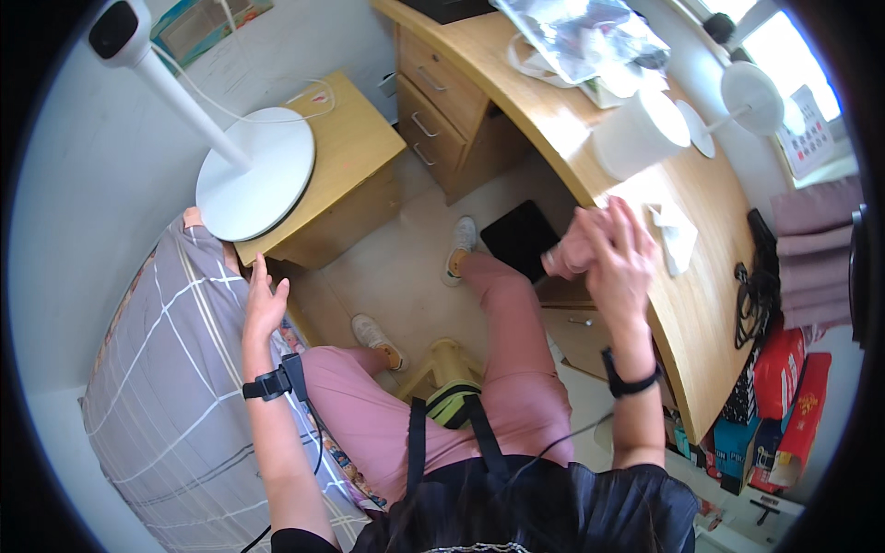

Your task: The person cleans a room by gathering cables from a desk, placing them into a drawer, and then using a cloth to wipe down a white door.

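Note:
My right hand (626,259) is shut on a crumpled pink cloth (574,247), slightly blurred, at the curved front edge of the wooden desk (698,332). Just right of the hand, a crumpled white tissue (679,242) lies on the desktop. Beyond it stands a white cylindrical container (632,138), which looks tilted in this wide view. My left hand (266,301) holds nothing, its thumb apart from the fingers. It is beside the bed, near the front corner of a low wooden cabinet (359,142). On that cabinet rests the round white base (259,173) of a stand.
A bed with a grey checked cover (173,359) lies left. Clear plastic packaging (588,34) and a white lamp (753,100) stand on the desk. Black cables (750,297) and boxes (733,442) are at right. A black flat object (522,235) lies under the desk.

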Tool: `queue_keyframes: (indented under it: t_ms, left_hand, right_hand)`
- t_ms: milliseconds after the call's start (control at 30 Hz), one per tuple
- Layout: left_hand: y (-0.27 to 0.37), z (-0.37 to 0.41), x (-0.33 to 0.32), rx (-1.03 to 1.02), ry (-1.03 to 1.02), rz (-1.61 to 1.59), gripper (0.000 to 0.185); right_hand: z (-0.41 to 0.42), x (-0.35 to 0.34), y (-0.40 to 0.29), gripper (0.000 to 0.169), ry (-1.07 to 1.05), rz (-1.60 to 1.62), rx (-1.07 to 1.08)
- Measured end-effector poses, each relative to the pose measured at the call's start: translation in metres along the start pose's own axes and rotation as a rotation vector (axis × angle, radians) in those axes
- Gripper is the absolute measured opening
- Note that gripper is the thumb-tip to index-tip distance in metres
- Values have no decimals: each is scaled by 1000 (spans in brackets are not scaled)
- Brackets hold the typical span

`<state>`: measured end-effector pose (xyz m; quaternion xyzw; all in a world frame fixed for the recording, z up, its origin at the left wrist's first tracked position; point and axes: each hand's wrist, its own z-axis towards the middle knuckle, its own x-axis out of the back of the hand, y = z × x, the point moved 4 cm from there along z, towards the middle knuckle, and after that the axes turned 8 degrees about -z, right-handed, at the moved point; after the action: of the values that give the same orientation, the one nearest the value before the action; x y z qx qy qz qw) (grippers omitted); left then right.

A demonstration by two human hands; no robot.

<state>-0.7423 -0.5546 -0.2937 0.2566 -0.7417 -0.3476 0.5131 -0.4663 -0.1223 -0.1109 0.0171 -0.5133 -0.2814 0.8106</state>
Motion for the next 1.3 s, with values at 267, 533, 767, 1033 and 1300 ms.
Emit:
queue_keyframes:
  t_ms: [267, 533, 767, 1033, 1300]
  left_hand:
    - [77, -59, -16, -120, -137, -93, 76]
    - [129, -102, -57, -206, -326, -64, 72]
    - [189, -133, -99, -330, -454, -78, 70]
    - [239, -180, -127, -456, -565, -118, 68]
    - [270, -198, -104, -531, -578, -101, 68]
  right_hand:
    - [40, -40, -18, 27, 226, 123, -26]
    - [-32, -10, 22, 36, 132, 152, -44]
    - [-146, 44, 77, 18, 140, 77, -141]
    - [-246, 91, 134, 27, 63, 127, -291]
    - [-233, 91, 138, 16, 59, 181, -360]
